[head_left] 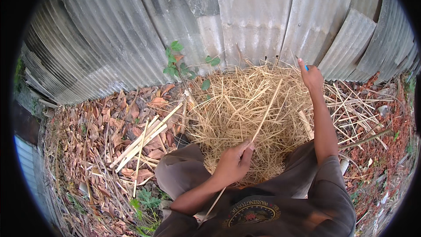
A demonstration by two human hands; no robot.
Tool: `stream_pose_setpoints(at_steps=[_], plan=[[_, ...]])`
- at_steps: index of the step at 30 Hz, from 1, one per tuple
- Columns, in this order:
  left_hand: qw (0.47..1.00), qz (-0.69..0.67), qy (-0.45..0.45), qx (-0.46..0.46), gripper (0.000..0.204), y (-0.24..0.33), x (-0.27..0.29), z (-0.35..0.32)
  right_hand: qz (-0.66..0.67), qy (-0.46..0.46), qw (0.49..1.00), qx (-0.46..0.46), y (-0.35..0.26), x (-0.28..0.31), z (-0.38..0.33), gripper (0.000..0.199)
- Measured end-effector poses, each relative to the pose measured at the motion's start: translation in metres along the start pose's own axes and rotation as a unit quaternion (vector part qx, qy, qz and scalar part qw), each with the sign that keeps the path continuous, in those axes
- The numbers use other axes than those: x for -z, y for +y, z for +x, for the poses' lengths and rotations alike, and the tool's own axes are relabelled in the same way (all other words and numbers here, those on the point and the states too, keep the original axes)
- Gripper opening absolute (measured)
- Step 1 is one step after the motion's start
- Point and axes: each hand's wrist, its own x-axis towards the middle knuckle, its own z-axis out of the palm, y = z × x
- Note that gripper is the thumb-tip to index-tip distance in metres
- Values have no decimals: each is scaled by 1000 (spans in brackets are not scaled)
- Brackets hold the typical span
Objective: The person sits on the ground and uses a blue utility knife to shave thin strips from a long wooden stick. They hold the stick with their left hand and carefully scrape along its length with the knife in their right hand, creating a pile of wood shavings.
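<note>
My left hand (233, 163) is closed around a long, thin, pale strip of split wood or bamboo (268, 112). The strip slants from my lap up to the right, over a heap of straw-coloured shavings (245, 105) between my knees. Farther off and to the right, my right hand (312, 77) is held out above the heap's far right edge, fingers closed and thumb extended. A bit of a blue-handled tool (306, 67) shows in its grip. The rest of that tool is mostly hidden, so its kind is unclear. My right hand is apart from the strip.
A corrugated metal wall (254, 17) stands close behind the heap. Several split pieces (142, 142) lie on dry leaves (103, 127) at left. Thin strips (355, 109) are scattered at right, near a stick (366, 138). A leafy green plant (172, 63) grows against the wall.
</note>
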Motion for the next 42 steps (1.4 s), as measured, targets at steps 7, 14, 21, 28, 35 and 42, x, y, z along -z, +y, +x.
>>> stream_pose_setpoints(at_steps=[7, 14, 21, 28, 35, 42], plan=[[966, -217, 19, 139, 37, -11, 22, 16, 116, -119, 939, 301, -63, 15, -120, 70], [995, -30, 86, 34, 30, -1, 17, 16, 92, -103, 880, 454, -88, 13, -151, 70], [989, 109, 97, 33, 32, 0, 17, 14, 65, -46, 886, 457, -84, -8, -123, 76], [986, 112, 117, 36, 29, -4, 16, 10, 55, -61, 901, 426, -86, -9, -126, 78], [981, 157, 112, 3, 29, -12, 17, 5, 66, -20, 867, 493, -82, -21, -130, 76], [986, 128, 104, 2, 25, -10, 13, 5, 90, 27, 874, 477, -71, -32, -101, 77]])
